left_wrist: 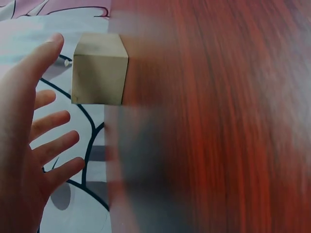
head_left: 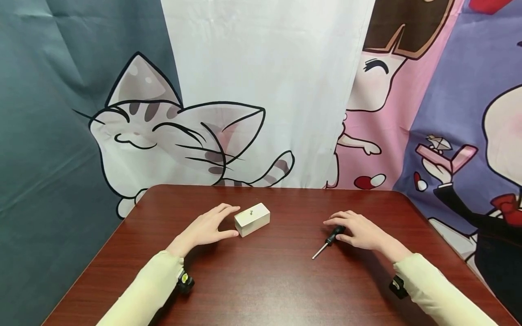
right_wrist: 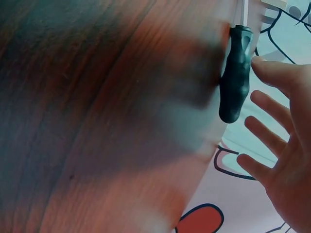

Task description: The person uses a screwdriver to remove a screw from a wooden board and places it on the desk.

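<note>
A pale rectangular block point(head_left: 253, 221) lies on the brown table, with a small screw point(head_left: 251, 212) standing up from its top face. My left hand point(head_left: 207, 227) is at the block's left end, thumb and fingers spread apart and holding nothing. In the left wrist view the thumb is close to the block point(left_wrist: 99, 73); I cannot tell whether it touches. On the right lies a screwdriver point(head_left: 329, 242) with a black handle and a metal shaft pointing toward the near left. My right hand point(head_left: 360, 230) hovers around its handle point(right_wrist: 236, 73), fingers loosely extended, not wrapped round it.
The wood-grained table point(head_left: 261, 290) reaches back to a hanging cloth point(head_left: 269, 59) printed with a cartoon cat and figures. Black wrist devices sit at both sleeves, the left one point(head_left: 185, 283) and the right one point(head_left: 398, 287).
</note>
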Available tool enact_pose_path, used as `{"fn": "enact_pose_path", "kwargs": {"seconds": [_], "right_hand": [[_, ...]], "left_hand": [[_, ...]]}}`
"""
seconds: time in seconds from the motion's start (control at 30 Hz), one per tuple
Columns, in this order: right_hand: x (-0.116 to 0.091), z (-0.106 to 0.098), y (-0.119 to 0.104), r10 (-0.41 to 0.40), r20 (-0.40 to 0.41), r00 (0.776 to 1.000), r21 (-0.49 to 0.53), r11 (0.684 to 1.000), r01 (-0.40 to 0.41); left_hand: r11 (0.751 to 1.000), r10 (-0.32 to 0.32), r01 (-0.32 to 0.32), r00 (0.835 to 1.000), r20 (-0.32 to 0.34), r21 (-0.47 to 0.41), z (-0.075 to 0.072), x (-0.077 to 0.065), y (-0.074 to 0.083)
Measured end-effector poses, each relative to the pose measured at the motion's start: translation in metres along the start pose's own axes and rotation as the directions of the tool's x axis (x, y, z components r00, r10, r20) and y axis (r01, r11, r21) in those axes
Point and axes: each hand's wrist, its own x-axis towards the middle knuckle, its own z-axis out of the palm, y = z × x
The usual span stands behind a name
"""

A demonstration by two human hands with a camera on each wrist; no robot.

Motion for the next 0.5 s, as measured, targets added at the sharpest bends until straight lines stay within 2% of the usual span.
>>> {"fn": "enact_pose_path", "kwargs": {"seconds": [0.23, 0.5], "right_hand": [[0.001, 0.006, 0.003, -0.038, 0.008, 0.999, 0.035, 0.999, 0.038], [0.002, 0.009, 0.002, -0.061, 0.009, 0.998, 0.045, 0.997, 0.061]], "left_hand": [[0.998, -0.055, 0.055, 0.998, -0.008, -0.032, 0.009, 0.011, 0.005], [0.996, -0.08, 0.079, 0.996, -0.043, -0.033, 0.017, 0.02, 0.011]]}}
